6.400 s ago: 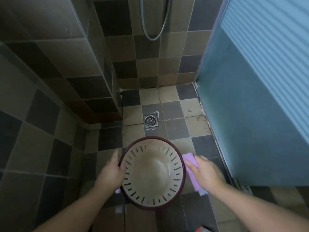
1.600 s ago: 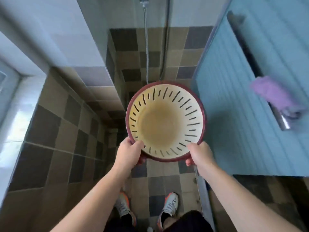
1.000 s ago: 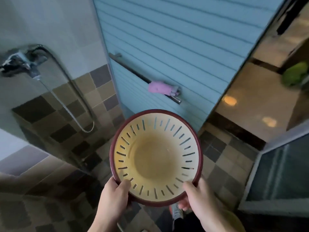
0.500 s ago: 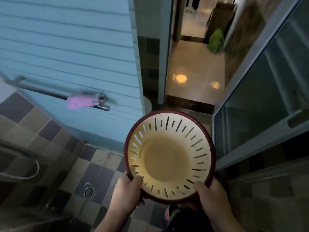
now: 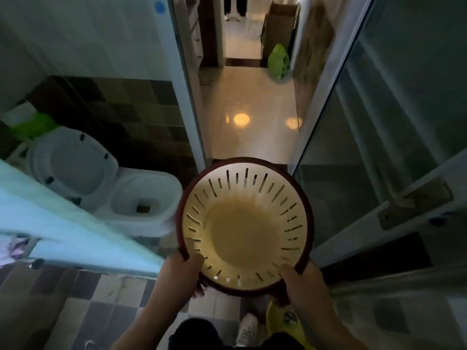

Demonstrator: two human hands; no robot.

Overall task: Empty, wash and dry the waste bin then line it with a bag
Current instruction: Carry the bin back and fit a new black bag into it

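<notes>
Both hands grip the near rim of the round cream slotted plastic waste bin with dark red rim (image 5: pixel 244 224), left hand (image 5: pixel 180 274) at seven o'clock, right hand (image 5: pixel 300 282) at five, mouth facing up, seemingly empty, the open doorway (image 5: pixel 249 114) lying at twelve.

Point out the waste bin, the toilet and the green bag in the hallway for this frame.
waste bin (image 5: pixel 242 231): head view, on its beige inside floor.
toilet (image 5: pixel 141 195): head view, on the white bowl's rim.
green bag (image 5: pixel 278 60): head view, on the middle of the bag.
</notes>
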